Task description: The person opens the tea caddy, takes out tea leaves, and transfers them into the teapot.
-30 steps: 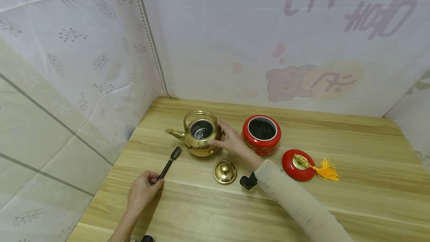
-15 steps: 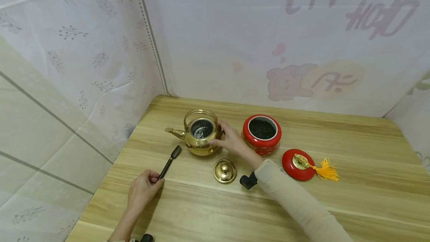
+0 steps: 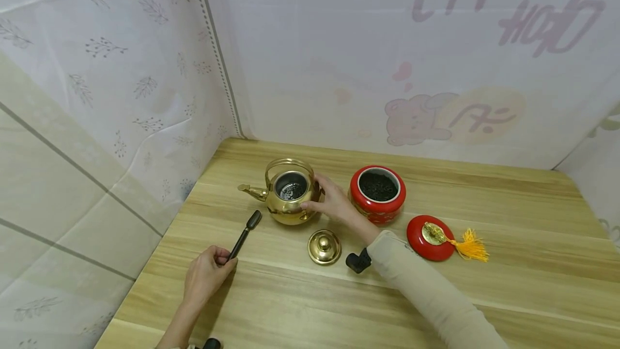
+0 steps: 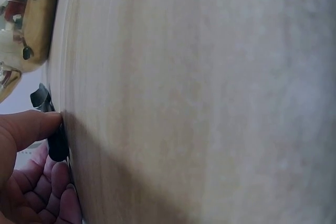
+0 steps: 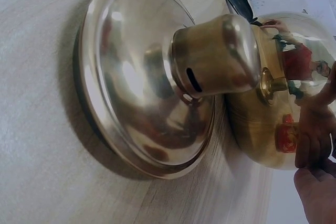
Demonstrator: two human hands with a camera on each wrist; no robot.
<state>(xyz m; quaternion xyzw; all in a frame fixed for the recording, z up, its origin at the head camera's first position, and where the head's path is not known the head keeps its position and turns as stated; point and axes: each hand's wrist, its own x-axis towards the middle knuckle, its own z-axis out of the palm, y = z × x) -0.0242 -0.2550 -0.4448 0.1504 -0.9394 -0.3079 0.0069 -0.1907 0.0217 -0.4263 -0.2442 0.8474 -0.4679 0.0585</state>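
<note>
My left hand [image 3: 207, 276] pinches the handle of a small black tea scoop [image 3: 240, 241] between thumb and fingers. The scoop lies low over the table, its bowl pointing at the teapot; the left wrist view shows the thumb on the handle [image 4: 58, 145]. A gold teapot [image 3: 283, 212] stands uncovered, spout to the left and handle raised, with some dark bits inside. My right hand [image 3: 335, 202] grips its right side, thumb at the front and fingers partly hidden behind. The gold teapot lid [image 3: 323, 248] lies knob up in front, large in the right wrist view.
Right of the teapot stands an open red jar [image 3: 373, 210] filled with dark tea leaves. Its red lid [image 3: 420, 241], with a yellow tassel [image 3: 472, 245], lies to the right on the wooden table [image 3: 300, 306]. Patterned cloth [image 3: 310, 69] hangs behind and at left.
</note>
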